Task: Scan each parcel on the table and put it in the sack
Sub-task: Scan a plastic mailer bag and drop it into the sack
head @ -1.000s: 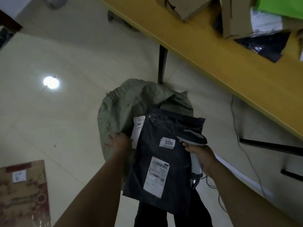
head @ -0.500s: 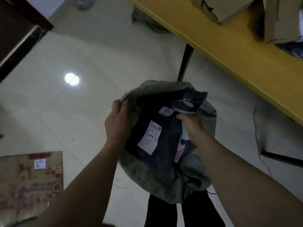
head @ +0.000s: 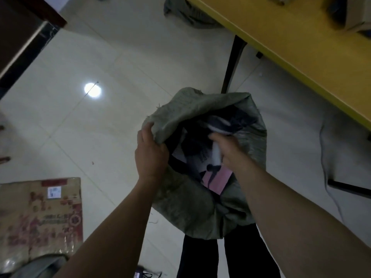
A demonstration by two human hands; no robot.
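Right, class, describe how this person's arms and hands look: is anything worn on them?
Both are uncovered. The left hand and right hand wear no gloves, and the left forearm and right forearm show no sleeves as far as the frame's edge. No watch or bracelet shows at either wrist. The right hand is blurred, so rings cannot be ruled out.

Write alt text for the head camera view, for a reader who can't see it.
A person's left hand grips the rim of a grey-green woven sack standing open on a pale tiled floor, while the right hand, holding a white handheld scanner, reaches into its mouth over dark plastic parcels. A yellow table runs along the upper right.
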